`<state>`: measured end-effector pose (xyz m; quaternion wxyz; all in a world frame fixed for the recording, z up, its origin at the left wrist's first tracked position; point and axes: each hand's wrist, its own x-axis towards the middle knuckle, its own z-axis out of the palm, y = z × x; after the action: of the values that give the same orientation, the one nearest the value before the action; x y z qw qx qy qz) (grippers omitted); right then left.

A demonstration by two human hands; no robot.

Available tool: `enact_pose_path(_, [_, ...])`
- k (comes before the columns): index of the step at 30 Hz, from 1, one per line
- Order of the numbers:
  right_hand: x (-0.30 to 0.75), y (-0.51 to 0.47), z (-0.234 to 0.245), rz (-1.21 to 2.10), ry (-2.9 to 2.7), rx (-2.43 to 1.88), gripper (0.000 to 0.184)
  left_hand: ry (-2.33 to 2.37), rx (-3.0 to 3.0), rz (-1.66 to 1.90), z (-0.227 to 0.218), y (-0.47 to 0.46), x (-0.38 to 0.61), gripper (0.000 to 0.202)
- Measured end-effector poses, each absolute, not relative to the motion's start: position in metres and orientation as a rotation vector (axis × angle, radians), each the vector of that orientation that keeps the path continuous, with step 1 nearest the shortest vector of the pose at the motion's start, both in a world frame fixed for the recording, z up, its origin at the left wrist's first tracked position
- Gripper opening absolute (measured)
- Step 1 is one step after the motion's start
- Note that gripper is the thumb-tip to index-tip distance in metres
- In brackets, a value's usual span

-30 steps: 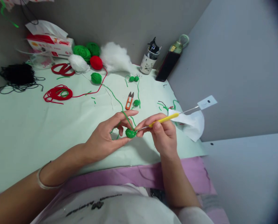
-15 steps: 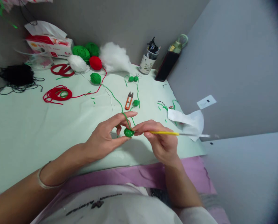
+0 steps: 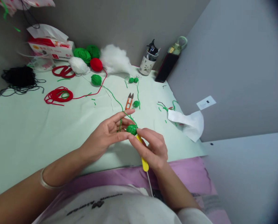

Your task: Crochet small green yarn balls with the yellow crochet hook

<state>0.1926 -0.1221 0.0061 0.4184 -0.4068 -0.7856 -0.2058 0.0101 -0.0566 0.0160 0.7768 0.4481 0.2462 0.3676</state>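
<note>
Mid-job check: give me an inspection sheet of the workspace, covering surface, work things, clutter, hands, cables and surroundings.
Surface: pale green tabletop, slightly wrinkled.
Work things: small green crocheted ball, held; yellow-handled metal crochet hook, held; round green yarn ball, yarn trailing from it.
Clutter: green yarn snippets; curled white sheet; orange-handled metal snips.
Left hand: fingers and thumb at the crocheted ball.
Right hand: fingers on the hook, beside the crocheted ball.
Cables: nothing seen that is clearly a cable.
Surroundings: plain grey wall behind.
</note>
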Motion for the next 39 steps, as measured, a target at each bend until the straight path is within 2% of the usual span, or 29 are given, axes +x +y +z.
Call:
enact_pose_path(3, [0.195, -0.125, 0.005, -0.453, -1.970, -0.991, 0.045, 0.501, 0.828, 0.677, 0.019, -0.053, 0.009, 0.058])
enact_pose_path(9, [0.200, -0.120, 0.002, -0.387, -1.939, -0.894, 0.053, 0.479, 0.747, 0.541, 0.021, -0.049, 0.007, 0.080])
enact_pose_path(15, [0.202, -0.108, -0.009, -0.047, -1.765, -0.769, 0.043, 0.478, 0.767, 0.552, 0.022, -0.047, 0.007, 0.090])
enact_pose_path(23, [0.203, -0.110, -0.001, 0.394, -1.524, -0.829, 0.022, 0.436, 0.854, 0.595, 0.020, -0.043, 0.007, 0.083])
enact_pose_path(29, [0.210, -0.113, 0.008, 0.740, -1.290, -0.913, 0.013, 0.447, 0.985, 0.571, 0.018, -0.042, 0.004, 0.089])
enact_pose_path(35, [0.213, -0.103, 0.010, 1.022, -1.127, -0.910, 0.017, 0.532, 1.146, 0.628, 0.016, -0.045, 0.005, 0.086])
enact_pose_path(37, [0.211, -0.105, 0.009, 1.023, -1.171, -0.932, 0.019, 0.577, 1.210, 0.715, 0.015, -0.048, 0.009, 0.087])
enact_pose_path(39, [0.205, -0.110, 0.006, 0.828, -1.307, -1.002, 0.019, 0.623, 1.216, 0.794, 0.014, -0.052, 0.014, 0.086])
